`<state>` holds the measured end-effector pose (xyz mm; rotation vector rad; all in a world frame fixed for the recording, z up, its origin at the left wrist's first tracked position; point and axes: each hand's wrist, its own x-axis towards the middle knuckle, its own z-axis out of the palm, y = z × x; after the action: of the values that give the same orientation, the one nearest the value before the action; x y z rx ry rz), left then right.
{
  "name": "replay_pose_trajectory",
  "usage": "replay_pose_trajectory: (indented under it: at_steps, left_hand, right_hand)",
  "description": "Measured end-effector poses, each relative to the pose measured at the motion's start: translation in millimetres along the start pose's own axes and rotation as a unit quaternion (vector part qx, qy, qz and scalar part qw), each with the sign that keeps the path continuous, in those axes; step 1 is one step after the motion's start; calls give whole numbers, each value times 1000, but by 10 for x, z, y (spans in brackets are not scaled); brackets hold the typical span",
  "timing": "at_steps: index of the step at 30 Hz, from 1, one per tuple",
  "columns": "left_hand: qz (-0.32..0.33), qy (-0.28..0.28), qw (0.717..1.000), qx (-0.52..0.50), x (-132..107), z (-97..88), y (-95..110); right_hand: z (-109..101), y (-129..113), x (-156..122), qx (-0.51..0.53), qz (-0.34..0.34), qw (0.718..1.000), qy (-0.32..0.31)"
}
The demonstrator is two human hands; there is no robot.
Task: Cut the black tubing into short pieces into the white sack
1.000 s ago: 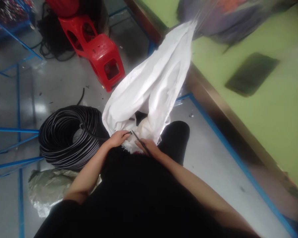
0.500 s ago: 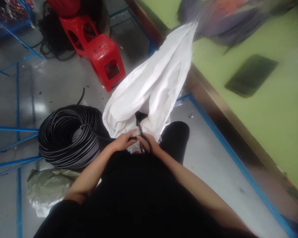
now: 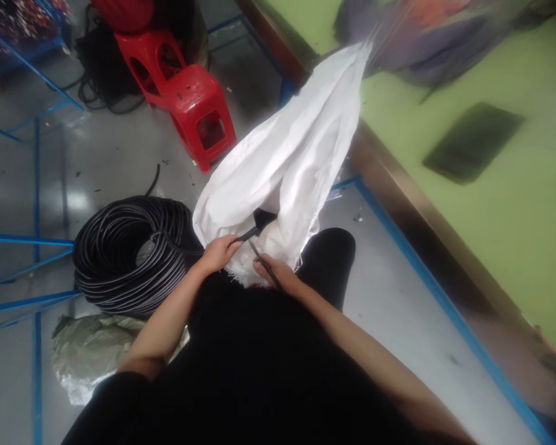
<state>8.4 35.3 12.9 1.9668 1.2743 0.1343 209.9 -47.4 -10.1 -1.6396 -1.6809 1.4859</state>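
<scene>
Fingers [image 3: 230, 241] grip cable [image 3: 247, 235]; grey floor [image 3: 120, 145], green tabletop [image 3: 509, 228].

The thick, ring-shaped coil of black cable [image 3: 120, 287] is showing fine pale-grey highlight stripes along its loops; the cylindrical cable end [image 3: 248, 235] is reading plain black. The slim, pointed tool [image 3: 267, 267] is appearing dark grey. The creased white sack [image 3: 278, 154] is grading to light grey in its folds. The boxy red plastic stool [image 3: 197, 93] is showing glossy highlights. The smooth grey floor [image 3: 111, 167] is carrying straight blue strips [image 3: 426, 278]. The flat, yellow-green tabletop [image 3: 514, 235] is reading plain around a blurred, dark-green rectangle [image 3: 472, 142].
</scene>
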Motion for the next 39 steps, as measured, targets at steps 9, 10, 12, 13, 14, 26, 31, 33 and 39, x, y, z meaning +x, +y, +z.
replay_pose_trajectory:
  at_steps: [9, 10, 12, 13, 14, 26, 31, 33, 39]
  left_hand:
    - [14, -64, 998, -9, -18, 126, 73]
    - [12, -68, 998, -13, -13, 124, 75]
    - [11, -70, 997, -29, 0, 117, 76]
    - [11, -69, 997, -38, 6, 114, 75]
    - [12, -70, 996, -46, 11, 113, 72]
    - [23, -79, 995, -64, 7, 64, -84]
    - [49, -96, 990, -88, -34, 188, 77]
    - [54, -107, 987, -105, -60, 251, 94]
    - [44, -108, 991, -72, -111, 213, -63]
  right_hand:
    - [51, -16, 17, -32, 9, 999, 9]
    - [60, -8, 19, -34, 10, 999, 9]
    - [79, 12, 27, -42, 11, 999, 13]
    - [88, 23, 33, -47, 11, 999, 16]
    - [96, 33, 38, -53, 11, 998, 18]
    - [87, 60, 42, -35, 20, 998, 49]
    - [56, -16, 72, 76, 26, 996, 31]
    - [41, -45, 77, 99, 19, 995, 22]
    - [-27, -63, 75, 115, 23, 991, 65]
